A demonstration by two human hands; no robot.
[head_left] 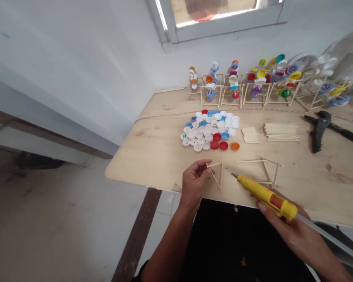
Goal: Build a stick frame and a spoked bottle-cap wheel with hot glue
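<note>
Stick frame [215, 181], near the front edge of the worktop [153, 156], is pinched at its left end by the left hand [193, 182], presumably to steady it while leaving the right end exposed; its rightmost stick [221, 176] runs roughly fore-and-aft. Right hand [294, 229] grips the yellow glue gun [259, 189], long axis slanting from lower right to upper left, nozzle [234, 176] towards the frame but apart.

I get bright, soft light, with white glare in the grey-framed rectangular window [226, 26] at top centre; edges look stretched.
</note>
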